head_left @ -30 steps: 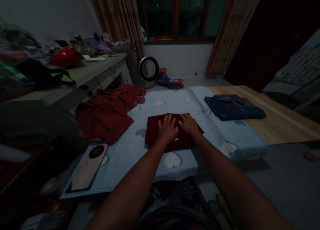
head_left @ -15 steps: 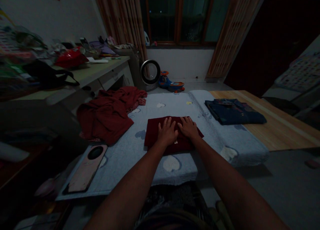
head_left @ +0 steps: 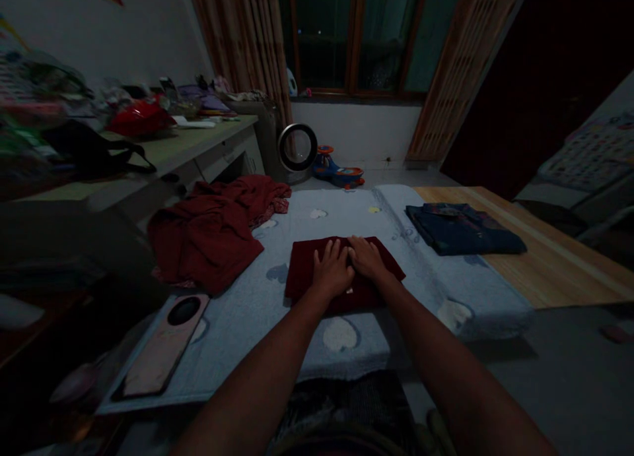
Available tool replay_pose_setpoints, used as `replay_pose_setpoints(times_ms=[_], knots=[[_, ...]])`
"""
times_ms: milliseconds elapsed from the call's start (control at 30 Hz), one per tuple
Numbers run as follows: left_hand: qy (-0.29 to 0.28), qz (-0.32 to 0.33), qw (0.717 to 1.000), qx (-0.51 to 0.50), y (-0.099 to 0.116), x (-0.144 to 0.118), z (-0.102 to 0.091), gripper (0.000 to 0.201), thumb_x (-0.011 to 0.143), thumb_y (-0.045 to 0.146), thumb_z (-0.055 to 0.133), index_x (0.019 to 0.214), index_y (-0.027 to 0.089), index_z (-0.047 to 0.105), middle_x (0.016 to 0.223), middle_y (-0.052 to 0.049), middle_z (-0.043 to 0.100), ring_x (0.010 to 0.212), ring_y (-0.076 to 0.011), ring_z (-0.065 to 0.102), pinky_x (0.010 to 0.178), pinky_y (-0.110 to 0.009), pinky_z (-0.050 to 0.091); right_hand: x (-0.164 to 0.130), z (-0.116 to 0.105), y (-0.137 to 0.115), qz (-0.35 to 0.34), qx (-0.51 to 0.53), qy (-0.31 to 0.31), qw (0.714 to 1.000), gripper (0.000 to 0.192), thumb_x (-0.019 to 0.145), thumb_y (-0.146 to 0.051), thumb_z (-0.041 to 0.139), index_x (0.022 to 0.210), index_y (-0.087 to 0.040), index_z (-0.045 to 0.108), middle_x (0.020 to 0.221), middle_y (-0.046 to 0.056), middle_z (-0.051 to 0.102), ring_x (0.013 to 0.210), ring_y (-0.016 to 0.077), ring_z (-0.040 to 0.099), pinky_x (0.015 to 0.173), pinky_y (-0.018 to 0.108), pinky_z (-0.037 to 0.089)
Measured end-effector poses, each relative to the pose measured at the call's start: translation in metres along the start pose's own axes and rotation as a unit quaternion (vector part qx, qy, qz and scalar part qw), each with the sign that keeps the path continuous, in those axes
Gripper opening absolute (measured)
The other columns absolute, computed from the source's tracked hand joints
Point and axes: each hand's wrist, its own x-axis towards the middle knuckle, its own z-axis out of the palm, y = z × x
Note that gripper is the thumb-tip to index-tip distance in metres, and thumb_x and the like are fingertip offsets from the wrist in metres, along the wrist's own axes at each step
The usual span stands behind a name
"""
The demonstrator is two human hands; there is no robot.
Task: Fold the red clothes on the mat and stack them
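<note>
A dark red folded garment (head_left: pixel 302 271) lies flat in front of me on a pale blue cloth with heart shapes (head_left: pixel 297 340). My left hand (head_left: pixel 333 270) rests on its middle with the fingers spread. Close beside it, my right hand (head_left: pixel 367 257) lies palm down on the same garment, its fingers stretched out. The two hands nearly touch, and neither grasps anything. A small white label (head_left: pixel 349 290) shows near my left hand. To the left is a loose heap of red clothing (head_left: pixel 212 235). At the right lies a folded dark blue garment (head_left: pixel 460 231).
A phone (head_left: pixel 163 350) lies on the cloth's near left corner. Bare wooden board (head_left: pixel 549 258) extends to the right. On the left stands a cluttered desk (head_left: pixel 198 149). Beyond the table are a round-framed appliance (head_left: pixel 297 147) and a blue and orange ride-on toy (head_left: pixel 339 172).
My right hand has slid left across the dark red garment, closer to my left hand. The whole view has shifted slightly. The left hand stays on the garment.
</note>
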Motion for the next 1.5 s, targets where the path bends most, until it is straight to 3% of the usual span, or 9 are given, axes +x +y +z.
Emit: replay_pose_setpoints(times_ms=[300,467,567,667,800,1200,1333,1433,1500], knots=[[0.004,0.0,1.0,0.005,-0.001,0.0,0.003,0.062,0.09,0.043,0.038,0.148,0.022,0.033,0.16,-0.005,0.017,0.147,-0.0271,0.009,0.114,-0.061,0.016,0.004,-0.002,0.038,0.075,-0.02,-0.07,0.995,0.067,0.096,-0.059,0.021,0.152,-0.021,0.023,0.16,0.008,0.018,0.146,0.0256,0.015,0.112,0.054,0.021],[0.006,-0.001,1.0,0.002,0.0,-0.001,0.003,0.061,0.09,0.042,0.038,0.148,0.022,0.033,0.16,-0.005,0.018,0.147,-0.0284,0.008,0.114,-0.061,0.015,0.001,-0.016,0.046,0.131,-0.024,-0.11,0.985,0.068,0.096,-0.059,0.021,0.152,-0.021,0.021,0.16,0.01,0.017,0.143,0.0305,0.022,0.11,0.058,0.021],[0.011,-0.001,1.0,0.001,0.0,-0.001,0.003,0.061,0.09,0.042,0.039,0.147,0.023,0.034,0.16,-0.005,0.017,0.148,-0.0275,0.008,0.115,-0.06,0.015,-0.004,-0.024,0.037,0.153,-0.052,-0.078,0.984,0.065,0.096,-0.054,0.028,0.149,-0.018,0.031,0.157,0.012,0.024,0.143,0.0338,0.021,0.11,0.06,0.019],[0.011,-0.001,1.0,-0.002,0.0,-0.001,0.002,0.061,0.09,0.042,0.038,0.147,0.022,0.034,0.16,-0.005,0.017,0.148,-0.0264,0.009,0.114,-0.06,0.016,-0.013,-0.021,0.021,0.08,-0.068,-0.005,0.994,0.056,0.097,-0.043,0.03,0.146,-0.016,0.036,0.158,0.011,0.024,0.144,0.0286,0.019,0.113,0.053,0.018],[0.006,-0.005,1.0,-0.008,0.001,-0.001,0.001,0.06,0.091,0.045,0.035,0.146,0.022,0.036,0.16,-0.006,0.018,0.147,-0.0263,0.01,0.114,-0.061,0.016,-0.026,-0.007,0.006,0.002,-0.042,-0.016,0.999,0.056,0.098,-0.042,0.027,0.15,-0.021,0.028,0.159,0.007,0.021,0.145,0.0235,0.018,0.114,0.048,0.019],[0.006,0.0,1.0,0.0,0.0,-0.002,0.001,0.062,0.089,0.043,0.039,0.148,0.022,0.033,0.161,-0.005,0.017,0.147,-0.0271,0.009,0.114,-0.06,0.015,-0.022,0.0,0.055,0.075,-0.022,-0.083,0.993,0.076,0.093,-0.066,0.022,0.154,-0.021,0.016,0.161,0.005,0.009,0.146,0.0257,0.016,0.114,0.045,0.021],[0.01,0.001,1.0,0.003,0.001,-0.002,0.001,0.062,0.089,0.042,0.039,0.148,0.023,0.033,0.161,-0.005,0.016,0.148,-0.0266,0.008,0.114,-0.061,0.015,-0.02,-0.015,0.056,0.119,-0.033,-0.105,0.987,0.073,0.093,-0.064,0.024,0.152,-0.022,0.022,0.16,0.006,0.016,0.143,0.0319,0.022,0.112,0.054,0.021],[0.007,0.001,1.0,0.006,0.0,-0.002,0.001,0.061,0.09,0.042,0.038,0.148,0.023,0.033,0.161,-0.005,0.016,0.148,-0.027,0.008,0.114,-0.06,0.015,-0.011,-0.029,0.042,0.152,-0.053,-0.052,0.986,0.064,0.095,-0.056,0.026,0.146,-0.018,0.036,0.156,0.01,0.029,0.143,0.0346,0.021,0.111,0.058,0.018],[0.007,0.0,1.0,0.008,0.0,-0.001,0.001,0.062,0.09,0.043,0.038,0.148,0.024,0.032,0.161,-0.004,0.016,0.148,-0.0269,0.008,0.115,-0.059,0.014,-0.003,-0.031,0.027,0.099,-0.048,-0.003,0.994,0.057,0.097,-0.046,0.029,0.144,-0.016,0.039,0.156,0.011,0.029,0.144,0.0305,0.02,0.113,0.053,0.018]])
